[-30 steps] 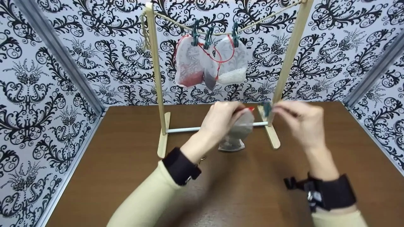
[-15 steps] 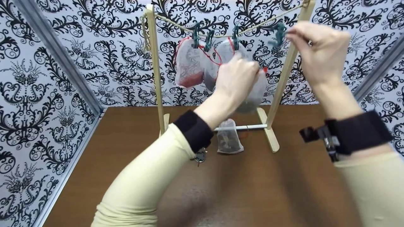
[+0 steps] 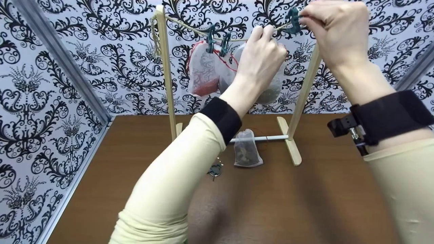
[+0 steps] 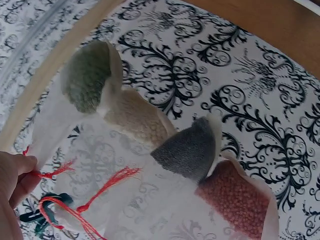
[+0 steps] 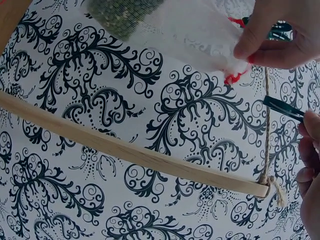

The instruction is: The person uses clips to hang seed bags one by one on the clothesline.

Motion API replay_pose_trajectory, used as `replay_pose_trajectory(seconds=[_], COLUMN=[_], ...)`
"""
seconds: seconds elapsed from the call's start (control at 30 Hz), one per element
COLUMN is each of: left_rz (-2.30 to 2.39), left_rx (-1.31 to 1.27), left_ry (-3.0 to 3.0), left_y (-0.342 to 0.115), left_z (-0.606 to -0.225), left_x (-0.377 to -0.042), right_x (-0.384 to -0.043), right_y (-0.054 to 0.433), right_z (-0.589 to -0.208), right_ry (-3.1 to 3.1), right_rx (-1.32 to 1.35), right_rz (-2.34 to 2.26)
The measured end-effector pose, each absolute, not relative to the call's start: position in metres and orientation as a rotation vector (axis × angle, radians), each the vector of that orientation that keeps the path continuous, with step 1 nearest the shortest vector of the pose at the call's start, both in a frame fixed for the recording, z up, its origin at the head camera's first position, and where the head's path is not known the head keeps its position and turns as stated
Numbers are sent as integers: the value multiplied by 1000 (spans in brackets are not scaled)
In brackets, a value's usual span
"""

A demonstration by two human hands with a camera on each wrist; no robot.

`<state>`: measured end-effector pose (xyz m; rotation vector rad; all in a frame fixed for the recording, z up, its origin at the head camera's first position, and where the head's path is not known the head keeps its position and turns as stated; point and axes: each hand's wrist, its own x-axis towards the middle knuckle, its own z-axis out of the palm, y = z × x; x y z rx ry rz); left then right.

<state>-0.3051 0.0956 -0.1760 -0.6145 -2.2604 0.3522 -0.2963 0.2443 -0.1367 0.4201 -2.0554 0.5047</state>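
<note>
My left hand [image 3: 262,57] pinches the top of a white mesh drawstring bag, whose green bean-like filling [image 4: 87,77] hangs at the bottom. Red drawstring ends [image 5: 235,78] stick out by the fingers. In the right wrist view this bag's top is beside the rope [image 5: 268,135]. My right hand [image 3: 339,32] pinches a dark green clothespin [image 3: 294,21] close to the rope, to the right of the left hand. Similar bags with reddish [image 4: 235,200], dark grey [image 4: 187,150] and pale [image 4: 135,117] fillings hang to the left. My left hand partly hides them in the head view.
Two wooden posts, left [image 3: 166,67] and right [image 3: 305,88], carry the rope; a white bar [image 3: 271,138] joins them low down. On the table [image 3: 271,203] lie another mesh bag [image 3: 249,152] and a small dark green item [image 3: 214,170]. Patterned walls stand around.
Both hands have risen from near the table to rope height, the left with the green-filled bag, the right with the clothespin. The mesh bag on the table has come into fuller view.
</note>
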Motion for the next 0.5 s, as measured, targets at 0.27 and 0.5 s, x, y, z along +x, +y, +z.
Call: replay_pose_trajectory(seconds=[0.27,0.5], left_rz=[319,102], left_rx=[-552,-475], left_ry=[-2300,-2310], left_y=[94,92], left_z=[-171,-169], left_x=[-316,-324], right_x=[-300,-300], right_y=[248,254], right_z=[-133,-132], right_ry=[-2285,-2343], right_rx=[309,333], right_rz=[629,722])
